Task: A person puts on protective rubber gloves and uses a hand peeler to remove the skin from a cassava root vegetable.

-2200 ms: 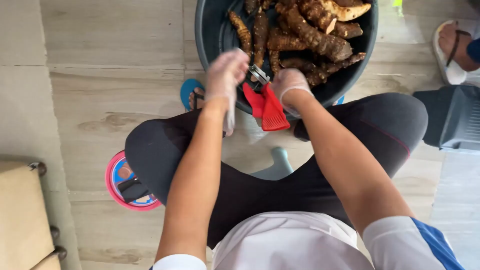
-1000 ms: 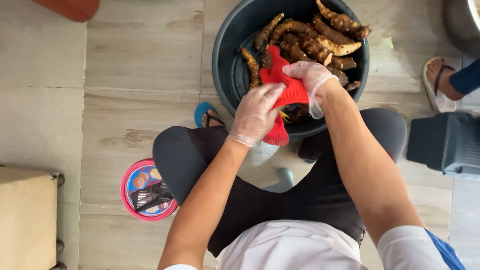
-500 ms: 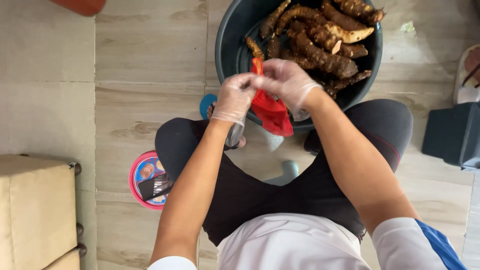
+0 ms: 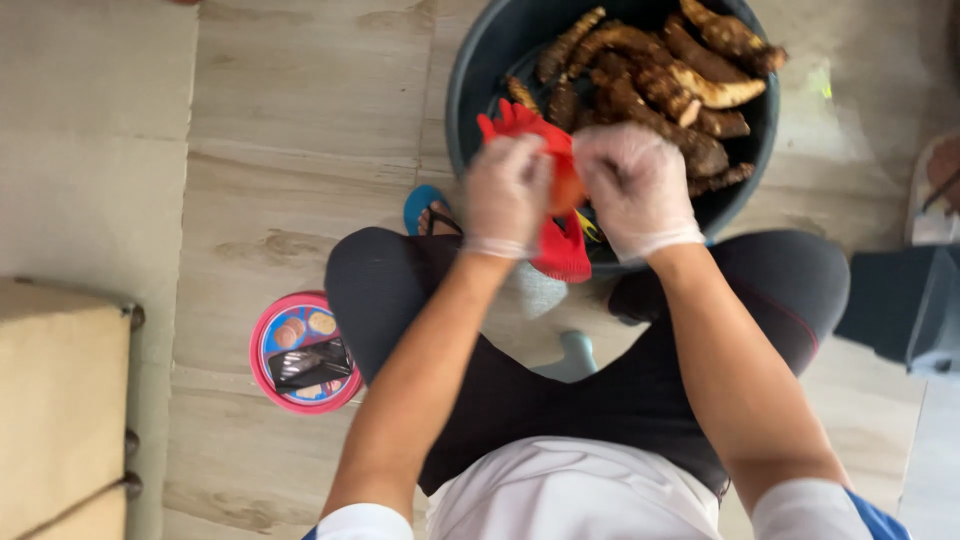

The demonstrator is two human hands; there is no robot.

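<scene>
Both my hands wear thin clear gloves. My left hand [image 4: 505, 195] and my right hand [image 4: 632, 187] together grip a red glove-like mitt [image 4: 553, 215] just above the near rim of a dark round tub [image 4: 470, 90]. The mitt's fingers stick up behind my left hand and its ribbed cuff hangs down between my wrists. The tub holds several brown, rough roots [image 4: 650, 85], one with a pale cut face. I sit with my knees spread on either side of the tub.
A round pink plate [image 4: 300, 352] with a dark tool on it lies on the tile floor by my left knee. A tan box [image 4: 55, 400] stands at the left. A dark stool [image 4: 900, 310] is at the right, with another person's sandalled foot [image 4: 940, 175] beyond it.
The mitt has turned in my hands, its fingers now pointing up. Both hands shifted slightly right and closer together. The view has drifted, so the tub sits a little further right.
</scene>
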